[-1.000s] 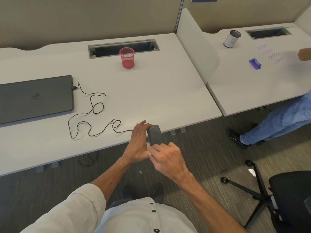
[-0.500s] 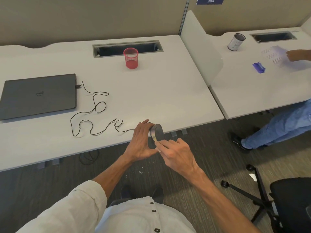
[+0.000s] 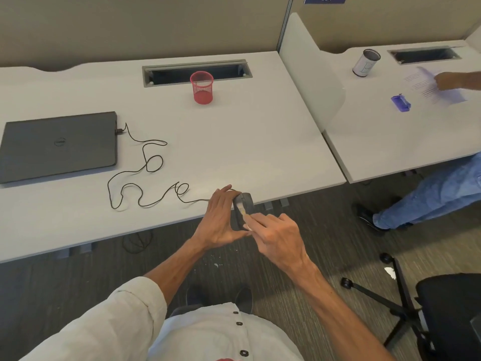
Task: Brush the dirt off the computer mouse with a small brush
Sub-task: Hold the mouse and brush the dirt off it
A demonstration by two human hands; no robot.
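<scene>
Grey mouse point(image 3: 244, 204), one brush point(image 3: 244, 214), two hands.

My left hand point(image 3: 221, 220) is cupped, fingers curled round and thumb stretched toward my right hand point(image 3: 278, 239), nearly touching it. The right is pinched shut, knuckles up. Both forearms reach forward, bare below my rolled left sleeve point(image 3: 112, 327).

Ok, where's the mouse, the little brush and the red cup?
mouse point(image 3: 247, 201): head view, on its dark grey top near the desk edge.
little brush point(image 3: 242, 210): head view, on the pale bristle tip against the mouse.
red cup point(image 3: 202, 90): head view, on its mesh side wall.
</scene>
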